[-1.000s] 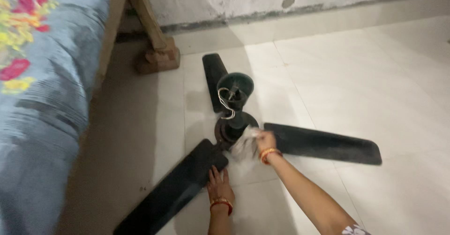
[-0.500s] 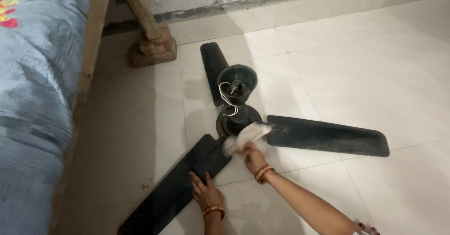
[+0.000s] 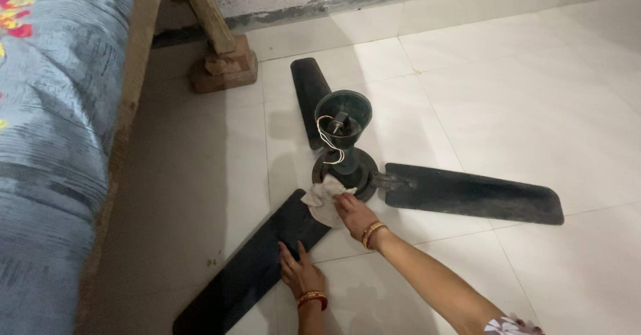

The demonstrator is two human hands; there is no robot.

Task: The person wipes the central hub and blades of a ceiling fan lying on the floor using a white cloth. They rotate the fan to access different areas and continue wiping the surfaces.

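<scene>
Wiping: right hand (image 3: 355,216) presses a crumpled off-white cloth rag (image 3: 325,199) onto the root of the near blade, just beside the hub.
Thing: dusty black three-blade ceiling fan (image 3: 344,168) lying flat on the white tiled floor (image 3: 534,108), motor hub up, down-rod cup and loose white wires on top.
Near blade: long black fan blade (image 3: 257,268) runs from the hub down-left toward the lower left corner of the view; long axis diagonal.
Right grip: fingers curled loosely over the rag, palm down, rag bunched under fingertips; holding the rag and nothing else.
Left hand: left hand (image 3: 300,273) flat, fingers spread, open palm pressing the same blade further out from the hub; grasps nothing, only bears down.
Key relation: rag sits at the hub end, left hand lower on the blade; unwiped length of blade lies down-left from the right hand, past the left.
Nearer hand: right is nearer the hub; left is nearer the blade's middle.
Other blades: one points right, one points up toward the wall; both well apart from the hands.
Containers: the dark round cup on the rod (image 3: 342,112) is open, holds only the rod end and wires.
Surroundings: bed with blue floral cover (image 3: 47,141) at left, its wooden leg on a brick block (image 3: 224,71).
</scene>
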